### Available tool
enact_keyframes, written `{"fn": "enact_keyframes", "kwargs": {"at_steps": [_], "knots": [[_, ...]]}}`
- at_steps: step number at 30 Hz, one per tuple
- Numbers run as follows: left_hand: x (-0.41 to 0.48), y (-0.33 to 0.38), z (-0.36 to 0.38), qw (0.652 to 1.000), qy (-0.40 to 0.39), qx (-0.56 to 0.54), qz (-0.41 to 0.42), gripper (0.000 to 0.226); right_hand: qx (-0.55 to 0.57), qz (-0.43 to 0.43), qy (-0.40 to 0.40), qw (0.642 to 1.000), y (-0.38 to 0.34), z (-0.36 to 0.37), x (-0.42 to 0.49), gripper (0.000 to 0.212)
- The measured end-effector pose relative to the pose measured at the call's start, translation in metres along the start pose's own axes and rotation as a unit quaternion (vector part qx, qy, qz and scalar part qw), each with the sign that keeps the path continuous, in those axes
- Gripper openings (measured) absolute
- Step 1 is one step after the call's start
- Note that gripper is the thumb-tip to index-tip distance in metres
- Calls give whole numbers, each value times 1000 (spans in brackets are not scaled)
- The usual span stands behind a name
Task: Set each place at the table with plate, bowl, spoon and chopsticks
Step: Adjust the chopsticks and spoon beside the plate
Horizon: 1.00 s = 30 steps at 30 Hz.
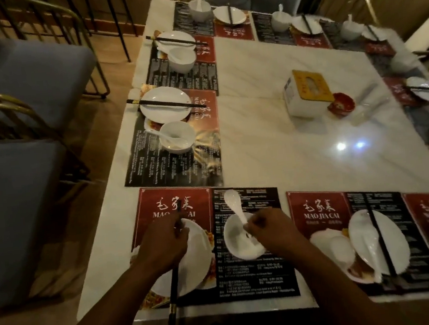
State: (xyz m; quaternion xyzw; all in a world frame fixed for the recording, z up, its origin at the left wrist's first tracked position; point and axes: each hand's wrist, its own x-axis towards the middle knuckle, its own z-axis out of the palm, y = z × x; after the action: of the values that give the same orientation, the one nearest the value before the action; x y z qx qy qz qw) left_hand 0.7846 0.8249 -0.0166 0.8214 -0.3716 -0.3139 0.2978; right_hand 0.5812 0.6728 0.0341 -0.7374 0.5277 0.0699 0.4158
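Note:
On the near left placemat (258, 284) a white plate (197, 259) lies under my left hand (161, 244). That hand grips black chopsticks (174, 288), which run across the plate and stick out over the table's front edge. To the right stands a white bowl (239, 241). My right hand (270, 229) holds a white spoon (235, 202) by its handle, with the scoop pointing away past the bowl's far rim. On the neighbouring mat a plate (391, 239) carries a spoon (370, 249) and chopsticks (380, 240) beside a bowl (333, 247).
Set places with plate, bowl, spoon and chopsticks line the left side (166, 107), the far side (229, 15) and the right side. A tissue box (306, 91) and a small red dish (340, 102) stand mid-table. Grey chairs (14, 85) flank the left edge.

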Motion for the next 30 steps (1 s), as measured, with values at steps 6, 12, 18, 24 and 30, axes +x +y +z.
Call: {"fn": "enact_keyframes", "kwargs": {"at_steps": [6, 12, 18, 24, 30], "knots": [[6, 1, 0, 997, -41, 24, 53, 38, 103, 79, 2, 992, 33, 32, -54, 21], [8, -9, -9, 997, -48, 29, 62, 37, 163, 125, 70, 976, 43, 57, -53, 7], [8, -18, -18, 997, -36, 20, 63, 29, 198, 160, 110, 961, 47, 65, -45, 9], [4, -19, -21, 998, -34, 4, 59, 33, 210, 162, 134, 955, 51, 64, -40, 15], [4, -22, -21, 998, -35, 4, 50, 32, 209, 164, 172, 949, 60, 62, -31, 13]]}}
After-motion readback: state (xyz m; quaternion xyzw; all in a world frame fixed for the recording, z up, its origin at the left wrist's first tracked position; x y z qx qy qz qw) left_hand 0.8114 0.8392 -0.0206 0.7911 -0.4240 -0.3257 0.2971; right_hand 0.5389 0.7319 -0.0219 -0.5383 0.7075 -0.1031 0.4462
